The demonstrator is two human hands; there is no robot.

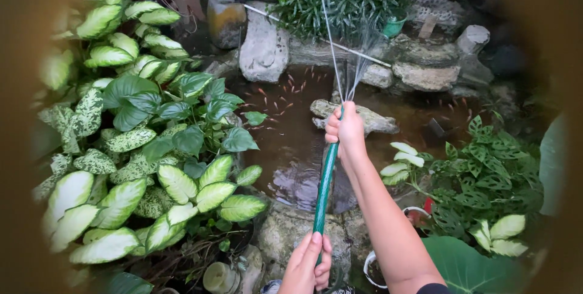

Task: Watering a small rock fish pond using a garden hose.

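A green garden hose (pixel 325 184) runs up from the bottom of the view over a small pond (pixel 285 130). My right hand (pixel 346 129) grips the hose near its end, thumb over the opening, and thin water jets (pixel 340 45) spray upward and outward toward the far plants. My left hand (pixel 310 263) holds the hose lower down, close to my body. Small orange fish (pixel 279 102) swim in the brown water beyond my right hand.
Large green-and-white leafy plants (pixel 139 148) crowd the left bank. Grey rocks (pixel 264 45) and a thin white pipe (pixel 316 36) line the far edge, and a flat stone (pixel 370 118) sits in the water. Potted plants (pixel 480 178) stand at the right.
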